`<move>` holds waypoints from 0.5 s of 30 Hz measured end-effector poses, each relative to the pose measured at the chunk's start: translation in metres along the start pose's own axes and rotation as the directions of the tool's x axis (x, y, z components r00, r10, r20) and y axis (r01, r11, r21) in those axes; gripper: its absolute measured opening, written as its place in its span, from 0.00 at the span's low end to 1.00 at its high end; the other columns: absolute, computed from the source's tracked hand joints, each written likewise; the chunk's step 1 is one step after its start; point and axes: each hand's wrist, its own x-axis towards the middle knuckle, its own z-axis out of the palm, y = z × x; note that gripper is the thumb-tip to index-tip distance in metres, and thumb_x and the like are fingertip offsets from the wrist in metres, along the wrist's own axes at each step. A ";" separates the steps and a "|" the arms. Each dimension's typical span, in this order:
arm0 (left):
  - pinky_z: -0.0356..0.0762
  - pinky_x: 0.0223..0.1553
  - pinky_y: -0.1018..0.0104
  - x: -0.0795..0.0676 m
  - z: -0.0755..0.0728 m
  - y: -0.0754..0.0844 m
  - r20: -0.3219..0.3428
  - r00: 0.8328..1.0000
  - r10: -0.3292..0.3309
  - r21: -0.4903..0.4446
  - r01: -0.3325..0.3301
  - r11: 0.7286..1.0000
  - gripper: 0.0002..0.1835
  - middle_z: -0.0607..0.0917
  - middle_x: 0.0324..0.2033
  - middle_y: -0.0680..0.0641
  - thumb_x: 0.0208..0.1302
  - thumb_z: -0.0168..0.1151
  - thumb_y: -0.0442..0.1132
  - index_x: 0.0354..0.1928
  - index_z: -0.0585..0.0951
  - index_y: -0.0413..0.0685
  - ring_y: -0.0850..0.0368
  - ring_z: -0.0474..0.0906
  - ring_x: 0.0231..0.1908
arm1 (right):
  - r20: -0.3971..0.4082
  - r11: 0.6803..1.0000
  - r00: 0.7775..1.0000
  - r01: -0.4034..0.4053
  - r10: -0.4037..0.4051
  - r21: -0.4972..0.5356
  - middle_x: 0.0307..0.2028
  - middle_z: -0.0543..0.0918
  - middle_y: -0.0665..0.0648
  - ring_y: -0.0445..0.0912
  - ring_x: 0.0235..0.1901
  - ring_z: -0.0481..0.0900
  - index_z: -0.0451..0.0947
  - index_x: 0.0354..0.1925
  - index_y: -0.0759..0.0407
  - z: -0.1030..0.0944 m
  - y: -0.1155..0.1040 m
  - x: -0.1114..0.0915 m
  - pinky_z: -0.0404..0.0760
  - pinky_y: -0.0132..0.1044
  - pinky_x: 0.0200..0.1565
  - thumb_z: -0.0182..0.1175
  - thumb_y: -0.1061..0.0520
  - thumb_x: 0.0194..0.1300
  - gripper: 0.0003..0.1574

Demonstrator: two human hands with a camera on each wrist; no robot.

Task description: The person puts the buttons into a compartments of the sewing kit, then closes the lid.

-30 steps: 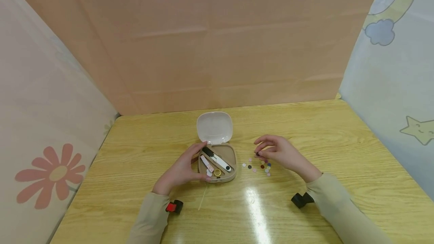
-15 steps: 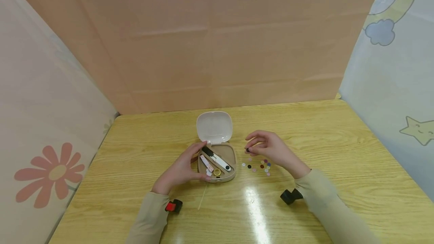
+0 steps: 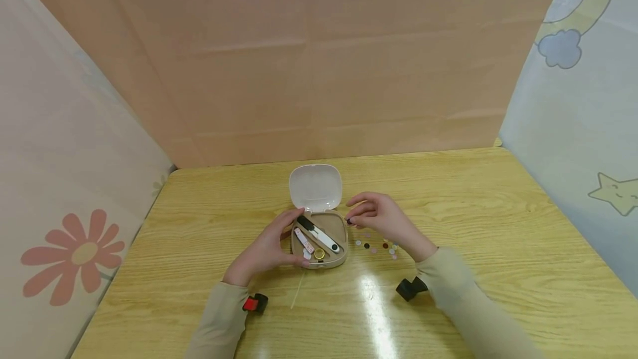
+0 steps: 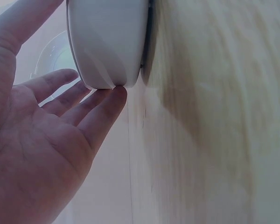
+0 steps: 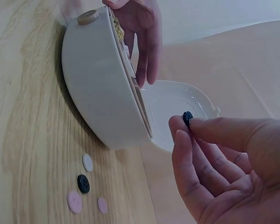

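Note:
In the head view a small beige sewing box (image 3: 335,264) stands on the table, its pale lid (image 3: 315,187) raised at the back. My left hand (image 3: 264,248) holds its left side, thumb at the front and fingers toward the back; the left wrist view shows fingertips touching the box wall (image 4: 107,42). Inside lie a white tool with a black end (image 3: 324,237), a pink-and-white strip (image 3: 304,240) and a round gold item (image 3: 319,254). My right hand (image 3: 389,220) pinches a dark button (image 5: 187,117) between thumb and index finger, just beside the box's right rim.
Several loose buttons lie right of the box, among them a white button (image 5: 87,162), a black button (image 5: 83,184) and a pink button (image 5: 74,202). A thin pale strand (image 3: 297,290) lies in front of the box. Fabric walls (image 3: 309,71) bound the table.
My right hand has moved left from above the loose buttons to the box's right edge, carrying the dark button. The left hand and the box have stayed in place.

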 end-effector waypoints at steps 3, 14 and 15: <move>0.59 0.64 0.45 -0.001 0.000 0.001 -0.003 1.000 -0.006 0.003 0.006 1.000 0.54 0.56 0.70 0.38 0.43 0.78 0.31 0.72 0.56 0.37 0.42 0.54 0.68 | -0.009 1.000 1.000 0.005 -0.005 -0.014 0.38 0.84 0.64 0.58 0.38 0.83 0.72 0.54 0.74 0.005 0.001 0.003 0.83 0.50 0.41 0.62 0.68 0.62 0.22; 0.60 0.64 0.45 -0.001 0.000 0.000 -0.005 1.000 -0.004 0.004 0.004 1.000 0.54 0.57 0.70 0.39 0.43 0.79 0.32 0.72 0.57 0.38 0.42 0.54 0.68 | -0.054 1.000 0.999 -0.006 0.005 -0.024 0.36 0.85 0.65 0.53 0.37 0.84 0.74 0.49 0.73 0.018 0.004 0.013 0.83 0.37 0.40 0.64 0.69 0.59 0.19; 0.60 0.64 0.45 0.000 0.000 0.000 -0.005 1.000 -0.003 0.003 0.003 1.000 0.54 0.57 0.70 0.38 0.43 0.79 0.32 0.72 0.57 0.38 0.42 0.54 0.68 | -0.055 1.000 0.998 -0.005 0.004 -0.024 0.36 0.85 0.64 0.52 0.37 0.84 0.74 0.49 0.72 0.019 0.004 0.014 0.83 0.37 0.40 0.64 0.70 0.59 0.19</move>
